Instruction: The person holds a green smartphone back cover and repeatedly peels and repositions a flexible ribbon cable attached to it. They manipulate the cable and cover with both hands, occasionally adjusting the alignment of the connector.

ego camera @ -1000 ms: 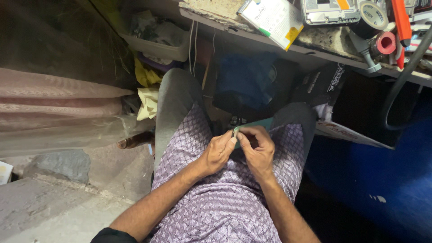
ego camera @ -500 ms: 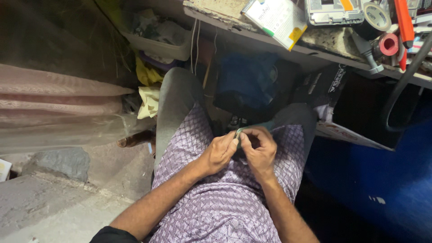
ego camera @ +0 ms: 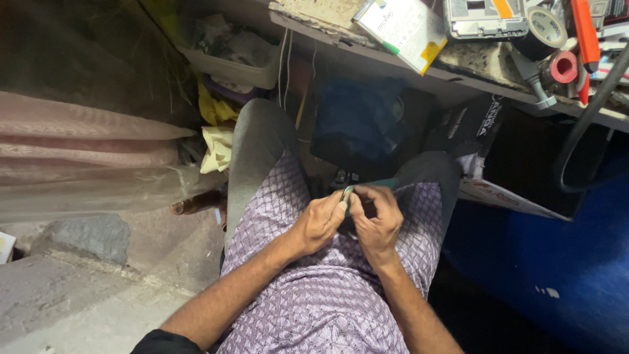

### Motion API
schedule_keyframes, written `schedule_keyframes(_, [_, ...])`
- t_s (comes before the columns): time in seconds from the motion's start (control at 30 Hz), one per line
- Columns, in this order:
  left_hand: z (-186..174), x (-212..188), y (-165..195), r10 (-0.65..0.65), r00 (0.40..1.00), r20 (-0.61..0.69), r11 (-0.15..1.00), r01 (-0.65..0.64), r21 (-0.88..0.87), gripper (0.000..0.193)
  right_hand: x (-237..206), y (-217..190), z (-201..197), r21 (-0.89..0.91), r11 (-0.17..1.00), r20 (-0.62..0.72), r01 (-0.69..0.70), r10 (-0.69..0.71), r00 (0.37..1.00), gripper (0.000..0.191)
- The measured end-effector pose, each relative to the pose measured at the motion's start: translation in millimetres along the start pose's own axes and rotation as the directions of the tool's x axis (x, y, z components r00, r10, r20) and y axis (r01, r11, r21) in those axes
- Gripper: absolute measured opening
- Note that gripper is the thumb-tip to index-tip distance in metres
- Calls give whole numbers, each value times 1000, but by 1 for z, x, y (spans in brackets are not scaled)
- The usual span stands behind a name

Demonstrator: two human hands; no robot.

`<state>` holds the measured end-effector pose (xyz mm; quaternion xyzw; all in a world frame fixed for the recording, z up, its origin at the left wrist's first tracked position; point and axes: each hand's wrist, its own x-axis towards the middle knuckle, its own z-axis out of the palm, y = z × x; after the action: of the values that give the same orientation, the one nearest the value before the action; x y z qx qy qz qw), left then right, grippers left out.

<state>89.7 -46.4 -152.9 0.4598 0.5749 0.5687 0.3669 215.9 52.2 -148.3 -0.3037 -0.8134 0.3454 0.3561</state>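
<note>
left hand [ego camera: 321, 221]: sitting in the lap, fingers curled in, thumb and fingertips pinched on the near end of a thin teal strip [ego camera: 370, 186].
right hand [ego camera: 377, 219]: right up against the left one, fingers bent over and gripping the same strip from the other side.
teal strip: low over the lap, between the knees, running from the fingertips off toward the right knee. Can't honestly say what it is, most of it is buried under the fingers.
lap: purple patterned cloth [ego camera: 327, 295] over grey trousers [ego camera: 259, 144].
plastic tub [ego camera: 229, 59]: pale, open top, tucked under the bench at upper left. It's got a jumble of dark and whitish bits in it, too murky to sort out.
below the tub: yellow rags [ego camera: 217, 141] bunched up just beside the left knee.
workbench [ego camera: 458, 78]: edge runs across the top. On it there's a white box with a yellow corner [ego camera: 403, 26], a grey device [ego camera: 485, 16], a roll of pale tape [ego camera: 547, 26], a red spool [ego camera: 563, 65] and a red-handled tool [ego camera: 585, 39], several cut off by the frame.
under the bench: a dark blue bundle [ego camera: 357, 121] in shadow, hard to read.
right side: big blue surface [ego camera: 563, 262], cropped, no idea what it belongs to.
left side: pinkish plastic sheeting [ego camera: 78, 157] and a grey stone [ego camera: 92, 236] on the concrete floor [ego camera: 65, 308].
</note>
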Motion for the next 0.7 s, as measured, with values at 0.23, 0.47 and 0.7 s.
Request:
schedule_keyframes(0.23, [-3,0,2,79,995,56,990,-85,109,21,-2,7,-1,-1,1000,43,0,0,999,18])
schedule_keyframes(0.47, [-4,1,11,70,996,62,997,-68,-31,23,-3,12,1,-38,997,78,74,-71,994,20])
schedule_keyframes(0.7, [-1,2,7,-8,1000,8,999,7,35,24,0,4,1,-24,999,43,38,-37,998,13])
